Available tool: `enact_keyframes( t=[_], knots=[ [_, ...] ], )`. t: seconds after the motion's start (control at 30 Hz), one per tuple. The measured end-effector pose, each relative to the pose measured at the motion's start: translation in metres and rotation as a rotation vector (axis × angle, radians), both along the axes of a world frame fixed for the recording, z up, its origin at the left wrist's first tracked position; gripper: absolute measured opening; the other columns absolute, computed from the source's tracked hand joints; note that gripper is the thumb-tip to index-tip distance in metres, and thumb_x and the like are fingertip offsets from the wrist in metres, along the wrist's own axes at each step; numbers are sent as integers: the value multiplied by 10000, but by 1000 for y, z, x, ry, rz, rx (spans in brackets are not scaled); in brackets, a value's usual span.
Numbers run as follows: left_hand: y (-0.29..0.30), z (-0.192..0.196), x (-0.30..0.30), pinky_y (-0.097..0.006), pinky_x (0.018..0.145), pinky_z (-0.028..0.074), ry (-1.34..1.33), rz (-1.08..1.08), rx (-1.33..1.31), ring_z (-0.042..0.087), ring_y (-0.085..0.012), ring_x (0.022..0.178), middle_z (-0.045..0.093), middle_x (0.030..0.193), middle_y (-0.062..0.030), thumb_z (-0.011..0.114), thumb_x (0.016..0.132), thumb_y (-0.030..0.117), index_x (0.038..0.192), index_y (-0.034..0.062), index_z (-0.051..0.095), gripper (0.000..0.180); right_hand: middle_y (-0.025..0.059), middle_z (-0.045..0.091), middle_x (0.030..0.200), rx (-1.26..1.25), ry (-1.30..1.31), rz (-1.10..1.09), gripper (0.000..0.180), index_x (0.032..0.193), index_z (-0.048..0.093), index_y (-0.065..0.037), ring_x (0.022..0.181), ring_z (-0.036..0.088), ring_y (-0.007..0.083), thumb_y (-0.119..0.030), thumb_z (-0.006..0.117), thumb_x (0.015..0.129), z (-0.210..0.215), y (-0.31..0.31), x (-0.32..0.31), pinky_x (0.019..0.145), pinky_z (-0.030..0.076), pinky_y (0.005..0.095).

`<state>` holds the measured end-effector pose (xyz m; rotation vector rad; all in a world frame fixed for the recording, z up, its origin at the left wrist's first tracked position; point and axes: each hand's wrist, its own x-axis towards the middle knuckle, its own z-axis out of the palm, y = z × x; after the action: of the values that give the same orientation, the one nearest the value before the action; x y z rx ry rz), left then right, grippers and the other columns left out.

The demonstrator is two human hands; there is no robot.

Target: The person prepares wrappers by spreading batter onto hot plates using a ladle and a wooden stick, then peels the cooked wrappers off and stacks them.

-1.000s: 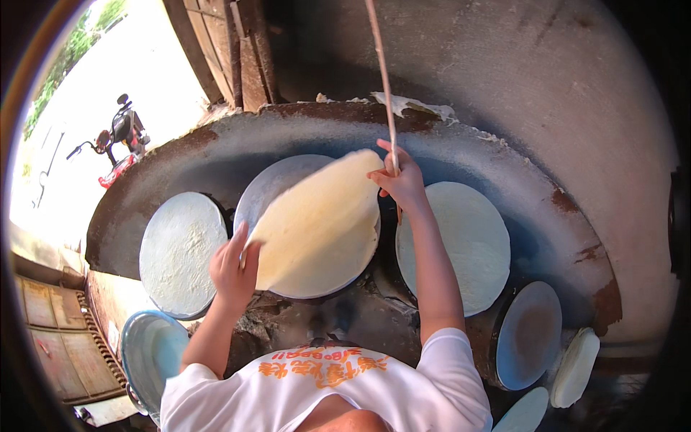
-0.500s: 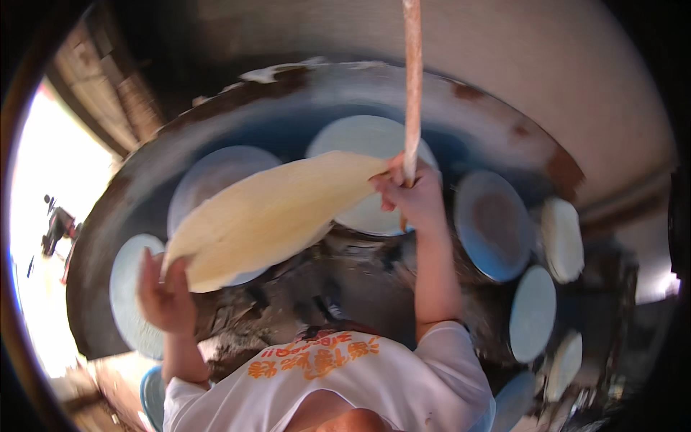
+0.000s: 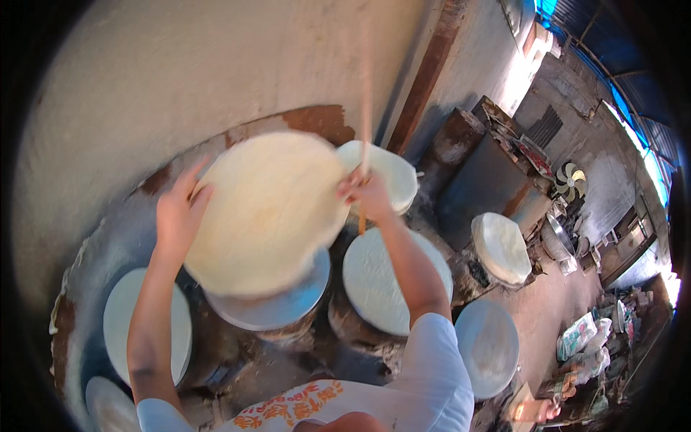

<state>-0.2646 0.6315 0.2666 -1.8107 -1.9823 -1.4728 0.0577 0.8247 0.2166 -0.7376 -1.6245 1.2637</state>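
My view has swung right, bringing a yard with a fan in at 2 o'clock. The pale yellow round thin sheet, tilted edge-on half a second ago, now faces me flat. My left hand has risen to its 9 o'clock edge; my right hand, gripping the thin wooden stick, sits at 3 o'clock.

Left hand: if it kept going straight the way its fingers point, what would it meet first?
The left hand points up and right along the edge of the pale round sheet; beyond that, probably the curved plaster wall, though depth is unclear.
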Motion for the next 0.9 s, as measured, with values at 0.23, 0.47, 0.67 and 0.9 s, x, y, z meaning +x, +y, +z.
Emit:
enact_keyframes(
  t=[0.23, 0.47, 0.67, 0.9],
  knots=[
    [231, -43, 136, -367, 707, 516, 428, -341, 460, 637, -261, 807, 669, 889, -82, 654, 701, 12, 870, 81, 656, 182, 158, 634, 1052, 38, 6, -131, 128, 821, 474, -59, 943, 638, 203, 57, 524, 842, 51, 165, 189, 638, 560, 300],
    [400, -193, 196, -384, 828, 465, 629, -311, 180, 550, -247, 987, 602, 992, -69, 616, 693, 88, 862, 108, 650, 173, 62, 674, 825, -214, 48, -461, 122, 727, 588, -58, 702, 590, 130, 40, 645, 774, -129, 279, 239, 624, 453, 264],
    [354, -222, 192, -382, 806, 470, 557, -384, -46, 556, -249, 971, 585, 994, -74, 636, 723, 65, 910, 122, 675, 199, 60, 672, 837, -320, -93, -644, 102, 809, 668, -24, 744, 604, 145, 53, 634, 751, -219, 310, 259, 672, 462, 270],
    [215, -194, 145, -395, 764, 484, 446, -346, -309, 569, -276, 888, 599, 978, -74, 657, 745, 74, 959, 104, 663, 216, 101, 671, 892, -323, -144, -751, 175, 893, 695, -3, 846, 606, 168, 10, 595, 750, -210, 313, 261, 794, 455, 258]
  ],
)
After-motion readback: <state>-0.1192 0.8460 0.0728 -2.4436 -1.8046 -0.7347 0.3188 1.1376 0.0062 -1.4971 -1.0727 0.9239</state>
